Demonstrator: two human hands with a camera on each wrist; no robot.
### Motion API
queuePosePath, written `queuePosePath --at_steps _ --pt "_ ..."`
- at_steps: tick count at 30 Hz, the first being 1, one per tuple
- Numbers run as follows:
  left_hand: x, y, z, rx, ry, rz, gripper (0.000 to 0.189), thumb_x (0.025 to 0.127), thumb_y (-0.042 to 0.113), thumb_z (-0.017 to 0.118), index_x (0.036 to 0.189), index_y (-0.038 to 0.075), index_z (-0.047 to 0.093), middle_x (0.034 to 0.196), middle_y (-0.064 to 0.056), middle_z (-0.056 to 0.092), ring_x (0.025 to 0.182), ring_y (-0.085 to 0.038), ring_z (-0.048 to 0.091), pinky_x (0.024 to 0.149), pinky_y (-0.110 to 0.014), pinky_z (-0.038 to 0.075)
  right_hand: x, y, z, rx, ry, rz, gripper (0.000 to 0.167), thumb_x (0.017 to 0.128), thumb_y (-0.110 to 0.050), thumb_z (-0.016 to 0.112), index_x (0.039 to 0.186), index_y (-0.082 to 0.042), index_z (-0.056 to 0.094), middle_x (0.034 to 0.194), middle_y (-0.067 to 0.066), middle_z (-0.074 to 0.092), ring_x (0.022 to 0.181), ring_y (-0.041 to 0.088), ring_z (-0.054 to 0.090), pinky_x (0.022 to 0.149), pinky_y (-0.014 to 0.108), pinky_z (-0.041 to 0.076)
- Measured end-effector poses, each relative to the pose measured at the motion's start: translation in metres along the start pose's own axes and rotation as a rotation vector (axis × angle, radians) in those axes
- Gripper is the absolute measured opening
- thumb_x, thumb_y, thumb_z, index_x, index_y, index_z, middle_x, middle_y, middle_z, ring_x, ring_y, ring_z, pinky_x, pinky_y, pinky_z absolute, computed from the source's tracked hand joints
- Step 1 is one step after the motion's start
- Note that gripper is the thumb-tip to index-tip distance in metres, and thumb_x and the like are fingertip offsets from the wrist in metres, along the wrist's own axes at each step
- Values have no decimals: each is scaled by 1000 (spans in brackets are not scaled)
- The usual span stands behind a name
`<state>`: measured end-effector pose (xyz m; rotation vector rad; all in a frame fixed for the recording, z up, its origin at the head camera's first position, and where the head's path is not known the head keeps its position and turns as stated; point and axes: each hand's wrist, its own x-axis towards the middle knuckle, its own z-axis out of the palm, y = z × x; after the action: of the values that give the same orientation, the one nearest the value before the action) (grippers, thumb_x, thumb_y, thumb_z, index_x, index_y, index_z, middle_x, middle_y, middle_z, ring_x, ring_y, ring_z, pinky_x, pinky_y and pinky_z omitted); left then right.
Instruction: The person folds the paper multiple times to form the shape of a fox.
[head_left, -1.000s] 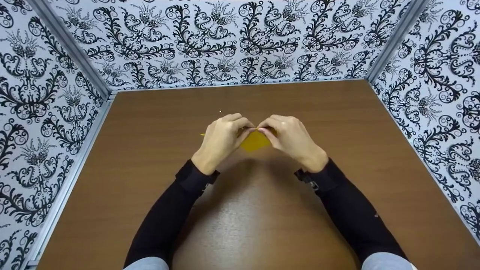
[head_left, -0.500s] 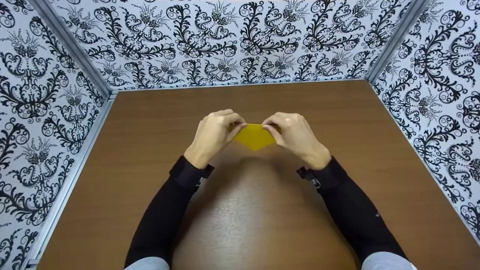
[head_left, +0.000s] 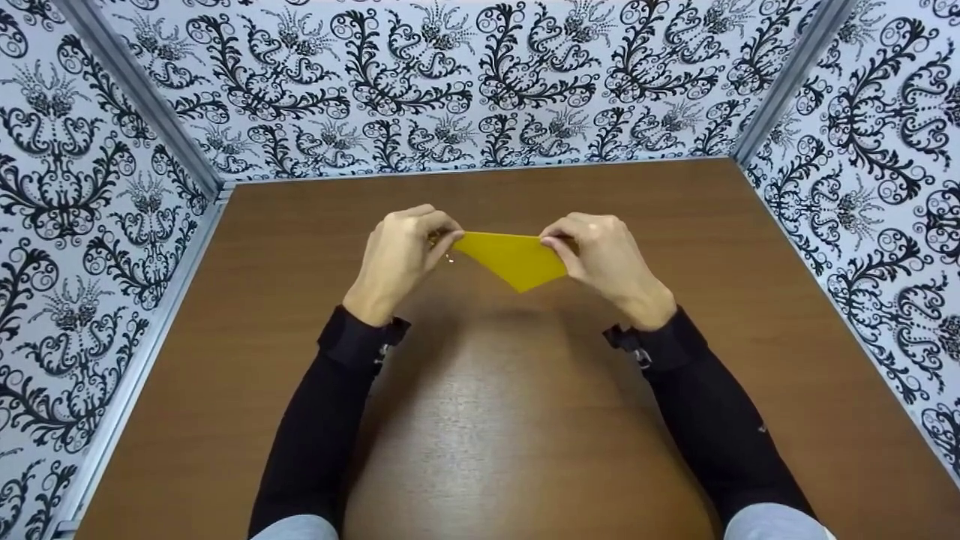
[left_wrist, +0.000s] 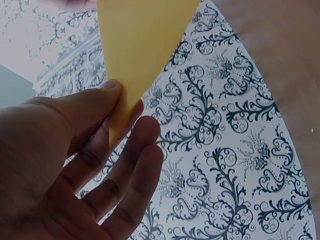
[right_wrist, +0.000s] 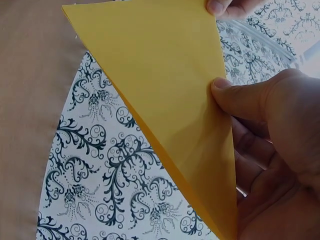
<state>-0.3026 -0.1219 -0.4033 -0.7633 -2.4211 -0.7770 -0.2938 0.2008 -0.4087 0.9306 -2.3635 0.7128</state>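
Note:
A yellow sheet of paper, folded into a triangle, hangs between both hands above the table with its long folded edge up and a corner pointing down. My left hand pinches the narrow left end between thumb and fingers. In the left wrist view that pointed tip of the paper passes under the thumb, with the other fingers behind it. My right hand pinches the top fold farther right. The right wrist view shows the thumb flat on the paper, whose layers part slightly along the slanting lower edge.
Beneath the hands lies a brown wooden table. White walls with black scroll patterns enclose its back and sides, with grey metal posts at the corners. Dark sleeves and wrist straps cover both forearms.
The hands have moved apart along the fold, the left hand farther to the left, so more of the yellow paper shows between them. Both hands have risen slightly in the head view.

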Motion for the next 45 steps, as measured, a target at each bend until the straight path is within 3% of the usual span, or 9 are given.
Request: queuePosePath --at_steps 14,21,27,37,45 --pt "0 -8 -14 19 41 -53 12 108 23 86 108 12 91 98 -6 84 79 -23 70 73 -32 56 0 5 -10 20 5 50 12 109 -9 82 111 2 87 107 19 88 93 37 85 83 49 72" --pt "-2 -13 -23 37 70 -71 13 108 22 86 109 10 91 102 -8 86 85 -25 77 80 -36 65 -1 7 -9 -5 16 71 12 108 -8 84 111 2 87 106 18 88 92 37 85 84 51 71" --pt "-2 -15 -27 51 96 -78 16 110 24 84 109 10 90 100 -9 84 84 -25 76 80 -36 64 0 6 -7 -3 -18 82 12 108 -9 83 112 2 87 108 19 88 93 37 85 85 50 72" --pt "-4 -4 -22 71 78 -35 9 110 19 85 109 12 89 101 -8 83 83 -25 74 77 -36 63 -3 4 -1 1 -72 107 14 110 -15 83 111 -2 88 107 16 88 92 35 84 83 50 71" --pt "-5 5 -13 37 44 29 12 110 22 85 109 11 89 104 -7 84 89 -21 82 84 -34 70 -1 3 3 63 -164 161 15 110 -16 83 113 -2 88 108 16 89 92 33 84 85 49 71"
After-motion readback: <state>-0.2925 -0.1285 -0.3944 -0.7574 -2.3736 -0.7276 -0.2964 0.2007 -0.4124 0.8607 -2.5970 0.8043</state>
